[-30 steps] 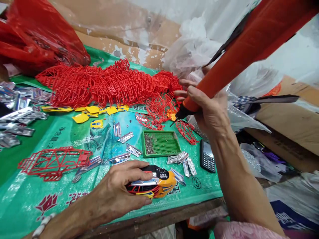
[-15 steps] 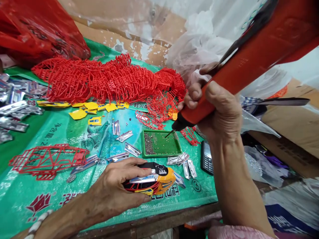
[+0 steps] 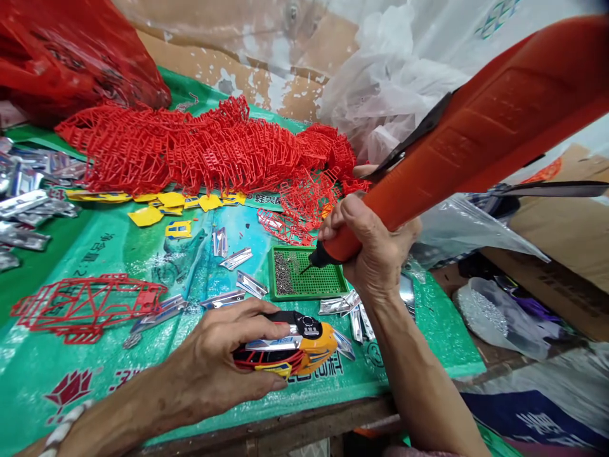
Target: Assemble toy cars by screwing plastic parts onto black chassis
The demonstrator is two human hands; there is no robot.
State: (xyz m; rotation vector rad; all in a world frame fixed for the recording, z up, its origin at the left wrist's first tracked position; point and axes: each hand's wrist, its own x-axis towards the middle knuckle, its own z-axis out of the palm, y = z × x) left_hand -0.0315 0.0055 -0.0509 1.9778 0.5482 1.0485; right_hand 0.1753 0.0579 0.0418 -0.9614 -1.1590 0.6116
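Observation:
My left hand [image 3: 228, 355] grips a toy car body [image 3: 304, 346] with orange, black, silver and red parts, resting low over the green sheet. In my right hand [image 3: 371, 241] is a large orange electric screwdriver [image 3: 457, 146], held at a slant with its black nose down. Its thin bit points into a green perforated tray [image 3: 309, 295], above the bare grid beside a heap of small screws [image 3: 284, 274]. Whether the bit touches anything, I cannot tell. Several silver strips [image 3: 252, 285] lie around the tray.
Behind the tray stretches a long pile of red plastic frames [image 3: 200, 149], with yellow pieces [image 3: 171, 200] before it. One red frame [image 3: 90, 308] lies at left, near heaped silver parts [image 3: 23, 209]. A clear bowl [image 3: 485, 311] of small shiny pieces stands at right.
My right hand and the electric screwdriver have moved left and down, bringing the bit further over the tray towards the screws. My left hand and the toy car body have stayed nearly still.

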